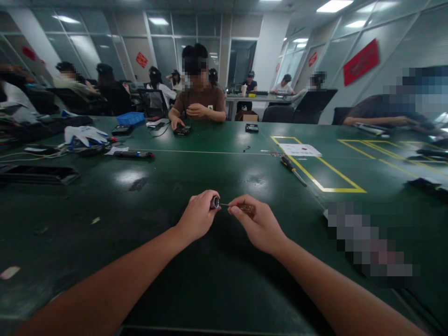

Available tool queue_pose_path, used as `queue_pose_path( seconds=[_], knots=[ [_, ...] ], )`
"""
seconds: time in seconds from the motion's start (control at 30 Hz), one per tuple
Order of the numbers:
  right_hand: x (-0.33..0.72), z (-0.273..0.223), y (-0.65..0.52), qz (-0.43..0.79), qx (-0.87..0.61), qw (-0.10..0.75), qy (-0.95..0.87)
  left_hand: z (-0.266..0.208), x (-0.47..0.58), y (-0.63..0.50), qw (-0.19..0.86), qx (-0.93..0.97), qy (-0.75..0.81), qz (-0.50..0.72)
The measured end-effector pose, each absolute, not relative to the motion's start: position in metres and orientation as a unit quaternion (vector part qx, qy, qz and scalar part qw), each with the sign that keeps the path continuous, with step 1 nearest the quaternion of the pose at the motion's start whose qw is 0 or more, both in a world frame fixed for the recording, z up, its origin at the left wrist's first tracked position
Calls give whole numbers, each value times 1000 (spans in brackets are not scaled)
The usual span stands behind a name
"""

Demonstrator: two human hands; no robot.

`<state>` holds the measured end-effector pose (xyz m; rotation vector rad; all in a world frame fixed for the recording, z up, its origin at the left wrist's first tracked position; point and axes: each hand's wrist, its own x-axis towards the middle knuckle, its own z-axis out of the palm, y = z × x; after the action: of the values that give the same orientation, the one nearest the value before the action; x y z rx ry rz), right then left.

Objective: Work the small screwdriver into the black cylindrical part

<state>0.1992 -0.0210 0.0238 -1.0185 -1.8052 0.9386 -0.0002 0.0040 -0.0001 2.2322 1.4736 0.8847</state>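
My left hand [200,215] is closed around a small dark cylinder [214,202] with a shiny metal ring at its open end. Most of the cylinder is hidden by my fingers. In my right hand [261,223], a small screwdriver [247,208] with a brownish see-through handle is pinched between thumb and fingers. Its thin shaft points left at the cylinder's rim; whether the tip touches is too small to tell. Both hands are held over the middle of the green table [210,289].
A larger screwdriver [293,170] lies ahead on the right, near yellow tape [339,179] and a white paper [300,150]. Gloves [86,136], a pen-like tool [132,154] and a blue basket [130,118] lie left. A person [199,100] works opposite. A blurred-out object [367,242] sits right.
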Motion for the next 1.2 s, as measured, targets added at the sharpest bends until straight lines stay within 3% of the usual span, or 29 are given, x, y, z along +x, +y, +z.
queue_pose_path(
  seconds=[0.07,0.2,0.33,0.57,0.87,1.1,1.2],
  knots=[
    [198,25,-23,368,-404,424,-722,1,0,4,167,778,517,315],
    [198,20,-11,548,-378,514,-541,3,0,3,177,768,521,328],
    [201,14,0,641,-358,524,-432,5,2,1,182,772,519,319],
    [202,21,-15,437,-408,453,-662,2,0,2,176,778,510,321],
    [201,16,0,644,-373,516,-424,4,2,0,180,779,510,316],
    [202,22,-14,435,-413,458,-656,0,1,3,186,781,509,312],
    [200,25,-16,437,-419,460,-650,1,1,2,191,776,510,318]
  ],
)
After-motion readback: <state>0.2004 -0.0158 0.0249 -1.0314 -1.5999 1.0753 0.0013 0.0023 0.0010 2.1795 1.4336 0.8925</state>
